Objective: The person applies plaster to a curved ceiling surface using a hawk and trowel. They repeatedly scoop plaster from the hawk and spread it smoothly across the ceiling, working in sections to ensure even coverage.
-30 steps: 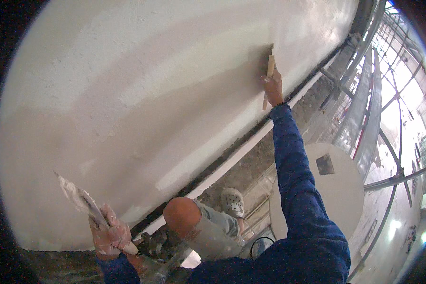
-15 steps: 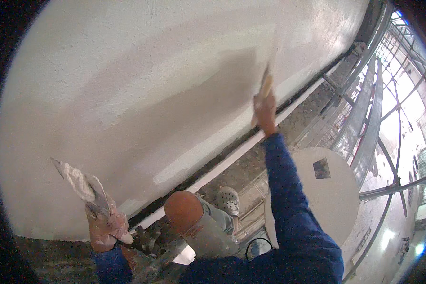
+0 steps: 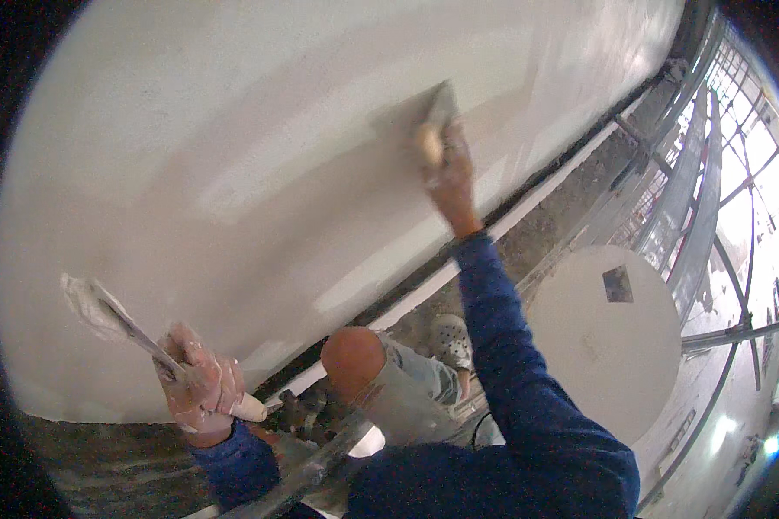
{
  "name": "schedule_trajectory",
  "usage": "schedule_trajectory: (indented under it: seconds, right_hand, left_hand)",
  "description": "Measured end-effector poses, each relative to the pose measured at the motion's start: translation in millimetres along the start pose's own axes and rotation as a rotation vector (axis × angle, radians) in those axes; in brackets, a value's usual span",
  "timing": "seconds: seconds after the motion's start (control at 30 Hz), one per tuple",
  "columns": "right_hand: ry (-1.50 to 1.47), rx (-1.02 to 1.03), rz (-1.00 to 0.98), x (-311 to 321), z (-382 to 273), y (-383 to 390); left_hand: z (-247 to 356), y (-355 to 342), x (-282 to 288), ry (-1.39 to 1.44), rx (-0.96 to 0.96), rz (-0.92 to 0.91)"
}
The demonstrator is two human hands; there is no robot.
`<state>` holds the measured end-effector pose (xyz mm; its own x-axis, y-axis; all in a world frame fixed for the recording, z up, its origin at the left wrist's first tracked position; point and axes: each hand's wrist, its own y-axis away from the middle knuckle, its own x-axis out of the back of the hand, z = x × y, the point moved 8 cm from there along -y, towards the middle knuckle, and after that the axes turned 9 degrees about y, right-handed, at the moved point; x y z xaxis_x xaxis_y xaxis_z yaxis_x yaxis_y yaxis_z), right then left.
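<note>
A pale, freshly coated wall (image 3: 268, 173) fills the left and upper part of the view, with darker damp bands on it. My right hand (image 3: 455, 186) is wrapped round the light handle of a plastering trowel (image 3: 441, 105), its blade close to the wall; motion blur hides whether it touches. Low on the left, my left hand (image 3: 201, 385), smeared with white plaster, grips a second trowel (image 3: 137, 330) by its pale handle. That blade is seen nearly edge-on. White plaster (image 3: 91, 310) clings to its far end.
Along the wall's foot runs a dark gap with a white strip (image 3: 420, 298). My bent knee (image 3: 352, 368) and a grey clog (image 3: 452, 342) are below it. A round pale disc (image 3: 601, 355) with a dark square stands right; metal bars (image 3: 697, 216) rise beyond.
My right hand has swept left along the wall with its trowel, whose blade face now shows more. My left hand has turned its trowel edge-on and shifted slightly right and up.
</note>
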<state>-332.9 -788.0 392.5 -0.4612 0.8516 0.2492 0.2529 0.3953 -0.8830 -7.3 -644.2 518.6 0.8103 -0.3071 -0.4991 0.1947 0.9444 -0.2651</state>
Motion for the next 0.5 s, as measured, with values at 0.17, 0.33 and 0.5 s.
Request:
schedule_trajectory:
  seconds: [0.17, 0.33, 0.5]
  right_hand:
    - [-0.158, -0.307, -0.371, -42.7, -137.2, 54.5]
    - [-0.129, -0.251, -0.447, -73.6, -230.2, 119.5]
    - [-0.085, 0.038, -0.602, -88.0, -313.2, 195.7]
  left_hand:
    - [26.5, 14.1, 11.7, -0.127, -0.121, -0.052]
    - [32.3, 12.4, 8.2, -0.167, -0.168, -0.122]
    - [38.9, 22.5, 13.7, -0.100, -0.237, 0.180]
